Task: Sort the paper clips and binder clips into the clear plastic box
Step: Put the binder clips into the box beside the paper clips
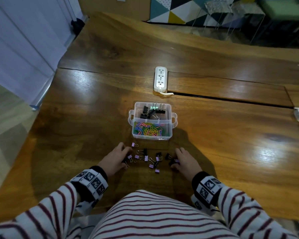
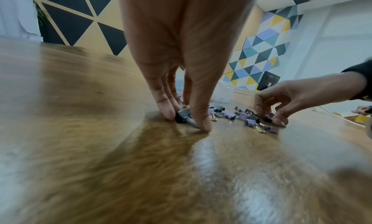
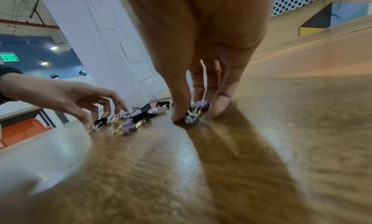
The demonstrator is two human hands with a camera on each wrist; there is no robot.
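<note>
From the head camera I see a long-sleeved top (image 1: 145,214) in white with thin dark red stripes, running across the chest and down both sleeves. Each sleeve ends in a black cuff at the wrist. Over the left cuff sits a white band (image 1: 91,182) printed with square black-and-white markers, several side by side. The right wrist carries a matching band (image 1: 207,188) with the same kind of markers. Both hands are bare, with no rings or gloves that I can make out.
</note>
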